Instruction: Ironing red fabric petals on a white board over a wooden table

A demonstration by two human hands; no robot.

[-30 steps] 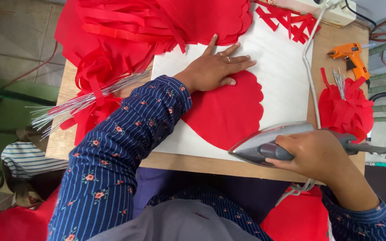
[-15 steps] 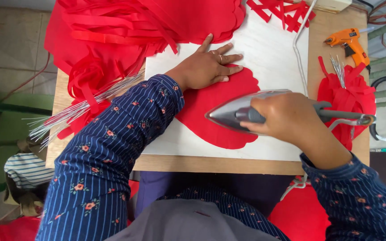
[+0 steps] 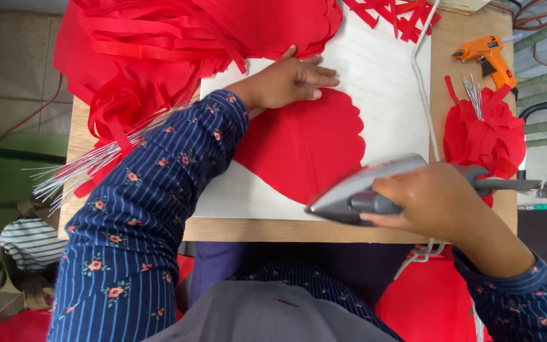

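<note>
Orange glue gun (image 3: 490, 56); thin wires (image 3: 87, 166), perhaps; red strips (image 3: 392, 14).

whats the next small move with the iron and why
Probably slide the iron up onto the red cloth. Its tip sits at the cloth's lower edge, the right hand grips the handle, and the left hand pins the cloth's top flat.

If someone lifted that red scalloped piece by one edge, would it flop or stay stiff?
The red scalloped piece would probably flop: it looks thin and lies flat on the white board. It likely slides easily, since the left hand presses its top edge while the right hand holds the iron.
</note>
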